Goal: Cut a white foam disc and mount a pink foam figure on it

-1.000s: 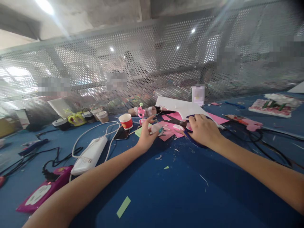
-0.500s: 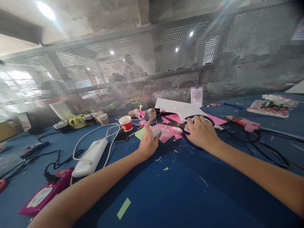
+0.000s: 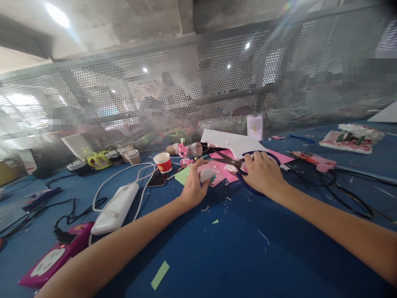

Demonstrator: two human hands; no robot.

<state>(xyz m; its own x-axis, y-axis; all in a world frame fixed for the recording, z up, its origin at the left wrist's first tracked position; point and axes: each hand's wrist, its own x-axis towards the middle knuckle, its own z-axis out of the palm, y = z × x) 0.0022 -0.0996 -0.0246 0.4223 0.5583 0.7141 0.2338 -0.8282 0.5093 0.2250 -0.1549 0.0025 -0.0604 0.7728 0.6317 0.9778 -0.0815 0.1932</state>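
Holds a white rounded piece (image 3: 206, 175) in the left hand (image 3: 194, 184) with a snug, pinching grip, and scissors (image 3: 237, 163) with parted blades in the curled right hand (image 3: 265, 171), near pink paper (image 3: 221, 177) on the surface (image 3: 217, 252) (red cup (image 3: 163, 165) farther left)

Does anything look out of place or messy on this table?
Mainly litter: a green strip lies well apart from the green paper by the left hand, and small scraps dot the blue table. I see no spill.
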